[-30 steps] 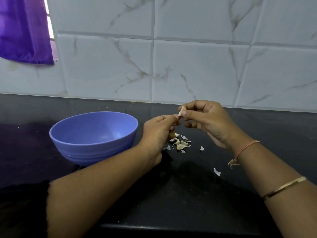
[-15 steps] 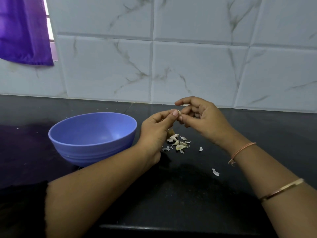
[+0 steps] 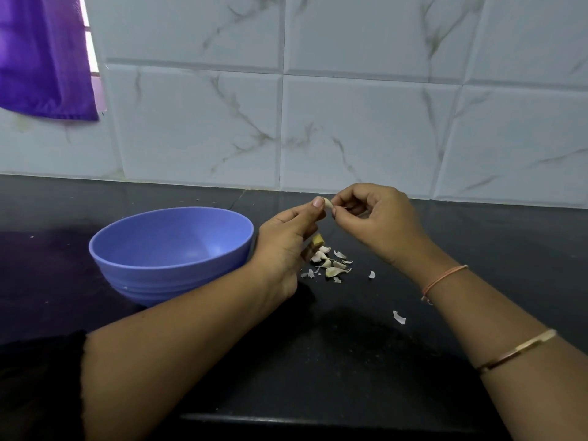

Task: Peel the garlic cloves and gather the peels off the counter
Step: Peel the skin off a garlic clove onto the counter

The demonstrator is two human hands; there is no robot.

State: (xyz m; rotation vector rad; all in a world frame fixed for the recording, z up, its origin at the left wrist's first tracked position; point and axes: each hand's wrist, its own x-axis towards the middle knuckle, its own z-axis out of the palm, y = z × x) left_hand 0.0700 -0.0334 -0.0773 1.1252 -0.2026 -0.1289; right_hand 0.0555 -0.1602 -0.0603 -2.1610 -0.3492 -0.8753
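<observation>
Garlic clove is held in the air between both hands, above the peel pile.

Near to far:
- Black sleeve on left forearm, gold bangle on right forearm, black counter under both.
- Single peel on counter, nearer than right hand, just left of right forearm.
- Orange thread round right wrist.
- Peel pile on counter below and between the hands: whitish curled scraps. Stray peel just right of the pile.
- Yellowish chunk at left hand's lower curled fingers. Can't tell if held or resting on counter.
- Blue bowl upright on counter, just left of left hand. Left wrist close to its wall, contact unclear. Visible inside is plain blue surface.
- Left hand, back to camera: thumb and forefinger pinch the garlic clove at its left end, other fingers curled.
- Right hand, fingers curled: thumb and forefinger pressed together at the clove's right end, seemingly on a thin sliver of skin, too small to be sure.
- Clove itself: small, pale cream, smooth, mostly hidden by fingertips.
- Behind the hands, white marbled tile wall. Purple cloth hangs high, far left of left hand.
</observation>
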